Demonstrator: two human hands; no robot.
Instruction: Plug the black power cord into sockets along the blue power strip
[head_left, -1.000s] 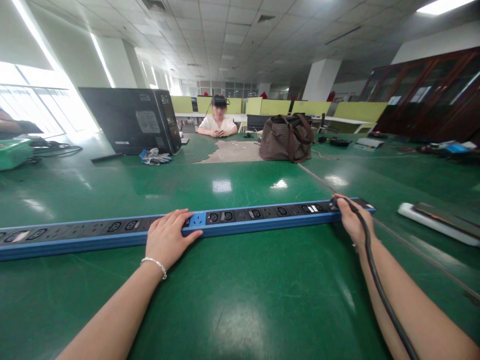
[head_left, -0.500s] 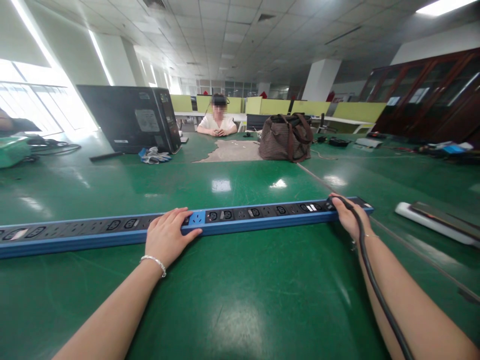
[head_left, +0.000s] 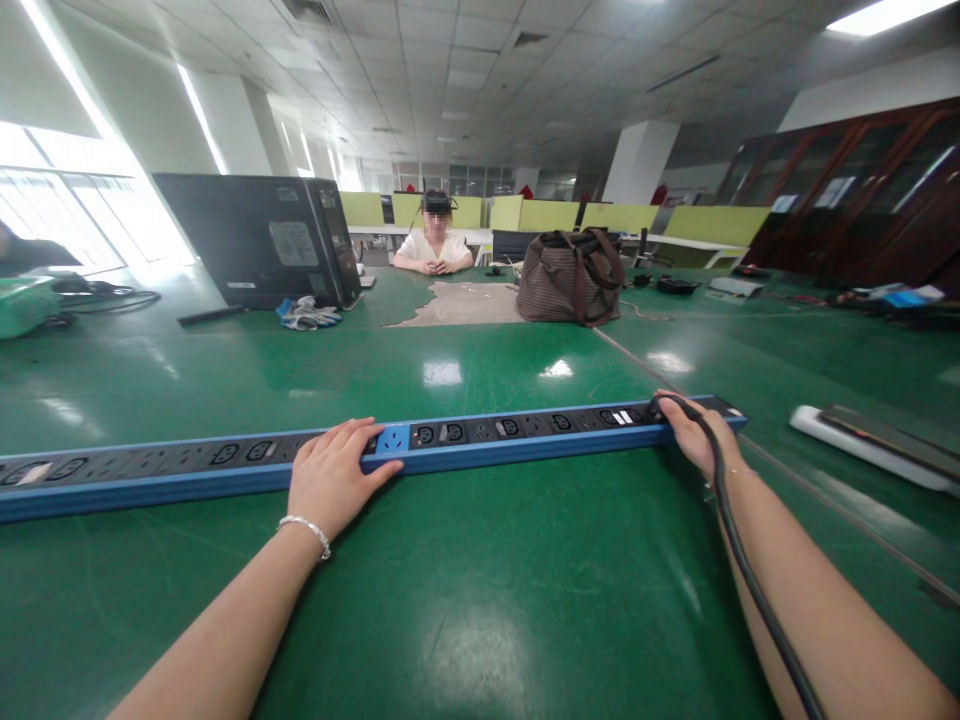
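Note:
A long blue power strip [head_left: 517, 452] with black sockets lies across the green table. My left hand [head_left: 334, 475] grips it left of the middle, the thumb on the near side and the fingers over the top, beside a bright blue socket [head_left: 394, 438]. Near the strip's right end, my right hand [head_left: 697, 440] is closed around a black plug [head_left: 658, 406] at the sockets. Whether the plug is seated cannot be made out, as the fingers partly cover it. Its black cable [head_left: 739, 555] runs back over my right wrist and forearm.
A black computer case [head_left: 262, 240] stands at the back left, with gloves [head_left: 307, 314] beside it. A brown bag [head_left: 559, 280] sits farther back. One person [head_left: 433, 245] is seated across the table. To the right lies a white, dark-topped bar [head_left: 870, 450].

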